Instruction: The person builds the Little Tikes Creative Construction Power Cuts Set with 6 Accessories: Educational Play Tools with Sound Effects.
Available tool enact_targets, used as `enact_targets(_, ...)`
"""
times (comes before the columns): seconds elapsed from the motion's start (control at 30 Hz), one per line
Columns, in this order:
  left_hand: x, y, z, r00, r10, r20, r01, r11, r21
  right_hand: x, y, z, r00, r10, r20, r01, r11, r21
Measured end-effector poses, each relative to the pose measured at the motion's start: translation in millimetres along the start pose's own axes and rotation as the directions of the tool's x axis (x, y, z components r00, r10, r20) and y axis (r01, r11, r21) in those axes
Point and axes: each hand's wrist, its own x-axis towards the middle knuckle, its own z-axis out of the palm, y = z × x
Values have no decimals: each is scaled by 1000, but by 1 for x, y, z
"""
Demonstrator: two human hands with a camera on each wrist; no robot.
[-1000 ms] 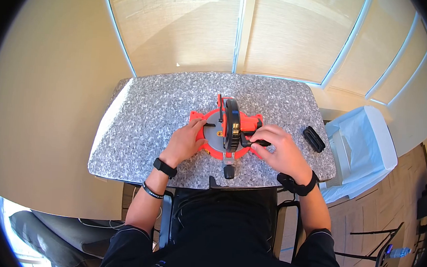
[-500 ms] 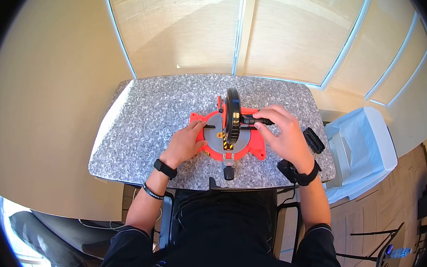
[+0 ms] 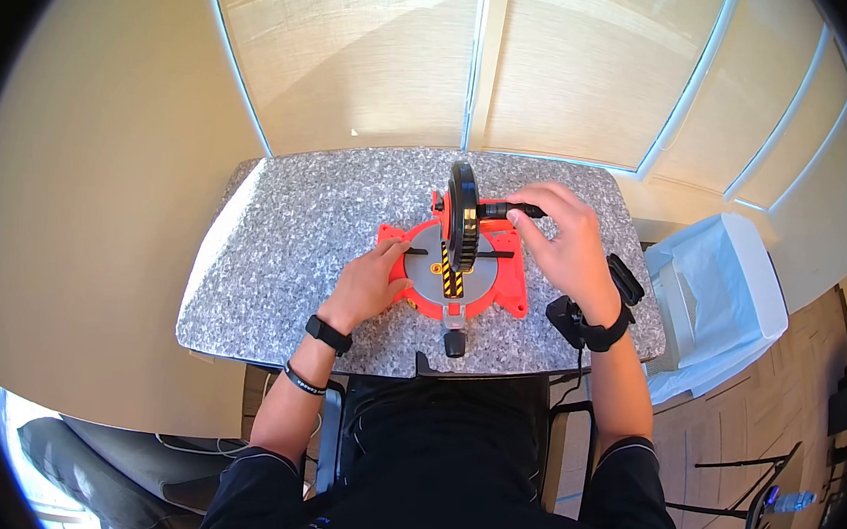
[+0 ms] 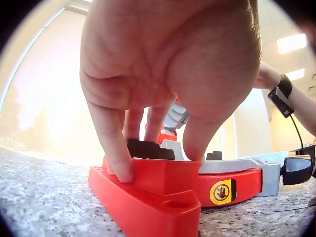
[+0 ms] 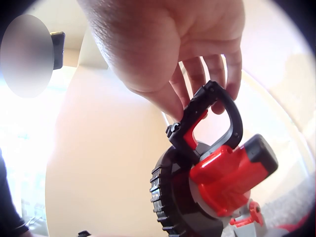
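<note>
A toy miter saw stands on the granite-patterned table, with a red base (image 3: 512, 283), a round grey turntable (image 3: 424, 274) and a black blade guard (image 3: 461, 233). My left hand (image 3: 367, 278) holds the base's left side; in the left wrist view its fingers and thumb straddle the raised red block (image 4: 163, 174). With my right hand (image 3: 567, 238) I grip the looped black handle (image 5: 236, 117), thumb on one side and fingers on the other. The saw head is tilted up off the turntable, baring a yellow-and-black striped strip (image 3: 452, 285). A black knob (image 3: 454, 344) juts from the base's front.
Right of the saw, a black case-like item (image 3: 625, 279) lies on the table (image 3: 287, 224), partly behind my right wrist. A bin with a pale blue liner (image 3: 730, 289) stands off the table's right edge. Covered windows (image 3: 598, 69) rise behind.
My right hand has moved up and away from me with the handle, swinging the saw head up and uncovering the striped strip. The left hand has stayed on the base.
</note>
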Motion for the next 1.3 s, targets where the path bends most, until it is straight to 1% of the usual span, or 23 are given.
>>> enact_targets(0.17,1,-5,4,1000,23,-14,-23,1000,13,1,-3,-1,1000,-1,4,1,1000,-1)
enact_targets(0.53,0,-1,1,1000,2,-8,-2,1000,13,-11,-5,-2,998,8,58,-11,999,38)
enact_targets(0.63,1,-5,4,1000,18,-18,-17,1000,21,-15,-6,-2,998,-17,56,15,999,36)
enact_targets(0.73,1,-5,3,1000,23,-21,-23,1000,15,-19,-7,-2,996,-46,80,45,999,13)
enact_targets(0.8,0,-3,3,1000,17,-21,-17,1000,15,-24,-11,-2,994,-11,108,6,999,47)
enact_targets(0.93,0,3,-2,1000,-13,3,13,1000,3,-33,-13,-3,988,-6,156,-1,999,47)
enact_targets(1.0,0,1,-1,1000,-5,-2,5,1000,2,-39,-13,-3,980,1,197,-7,1000,29)
enact_targets(1.13,0,1,-1,1000,-1,-3,1,1000,-1,-50,-10,3,977,-1,215,-12,998,57)
enact_targets(1.2,0,2,-2,1000,-6,3,6,1000,-2,-54,-8,6,978,-44,205,32,998,61)
enact_targets(1.23,0,3,-2,1000,-10,8,10,1000,-2,-57,-7,7,978,-43,206,31,998,61)
enact_targets(1.3,0,5,-3,1000,-16,13,16,1000,2,-61,-5,9,966,-28,256,17,999,48)
